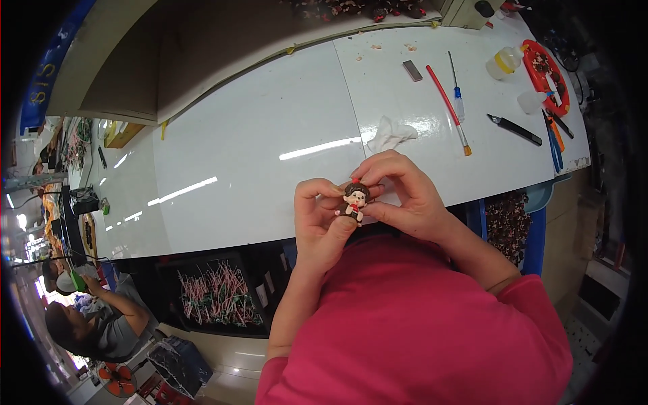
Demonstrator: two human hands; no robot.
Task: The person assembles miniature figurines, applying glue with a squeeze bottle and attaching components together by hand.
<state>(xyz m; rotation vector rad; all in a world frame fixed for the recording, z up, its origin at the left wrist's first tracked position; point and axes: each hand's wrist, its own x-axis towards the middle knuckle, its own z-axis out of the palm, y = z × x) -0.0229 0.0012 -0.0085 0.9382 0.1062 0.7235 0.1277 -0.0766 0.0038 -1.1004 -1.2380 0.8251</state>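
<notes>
A small toy figurine (355, 199) with dark brown hair, a pale face and a red-striped front is held between my two hands at the near edge of the white table. My left hand (318, 219) grips its lower part, the thumb pressed against the base. With thumb and bent fingers, my right hand (403, 192) pinches the figurine at its top and right side, where a small red piece shows on the head. Both hands are closed on the figurine, and its back is hidden by my fingers.
Beyond my hands lie a crumpled white tissue (391, 133), a red brush (447, 101), a screwdriver (457, 88), a black craft knife (515, 129) and a grey block (412, 71). A red tray (565, 101) stands far right. A blue bin (538, 236) and a black crate (219, 329) sit below the table.
</notes>
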